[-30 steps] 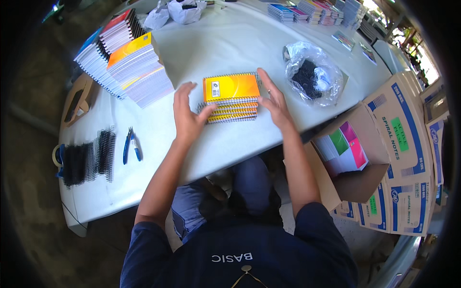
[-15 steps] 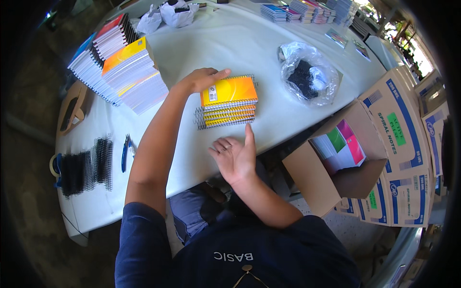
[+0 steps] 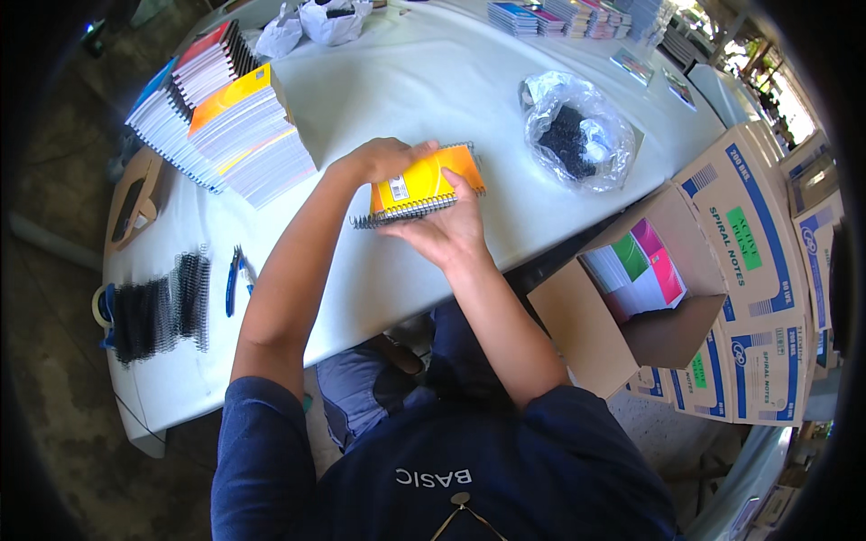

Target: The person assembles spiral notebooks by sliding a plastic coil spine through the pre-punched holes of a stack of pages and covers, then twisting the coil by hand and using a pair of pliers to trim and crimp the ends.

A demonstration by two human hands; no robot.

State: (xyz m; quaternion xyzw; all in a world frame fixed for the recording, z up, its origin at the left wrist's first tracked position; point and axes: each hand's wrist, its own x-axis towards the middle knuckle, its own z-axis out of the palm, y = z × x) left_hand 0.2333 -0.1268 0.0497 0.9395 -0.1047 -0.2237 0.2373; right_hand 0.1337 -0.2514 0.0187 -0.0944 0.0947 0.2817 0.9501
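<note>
A small stack of yellow-orange spiral notebooks [image 3: 424, 183] is between my two hands at the middle of the table. My left hand [image 3: 386, 160] closes over the stack's far left edge, its fingers partly hidden behind it. From the near right side my right hand [image 3: 451, 227] grips the stack, thumb pressed on the top cover and fingers under the near coil edge. Loose coil ends stick out past the stack's left and right sides.
Tall piles of notebooks and yellow-covered page blocks [image 3: 257, 135] stand at the left. Black coils [image 3: 153, 316], a blue cutter [image 3: 233, 281] and a tape roll [image 3: 101, 307] lie nearer. At right are a plastic bag of black coils [image 3: 566, 144] and an opened carton [image 3: 591, 329] holding notebooks.
My right hand has moved up from an open, palm-up pose and taken hold of the notebooks. The stack now looks tilted, its lower notebooks mostly hidden. My left hand stays on it.
</note>
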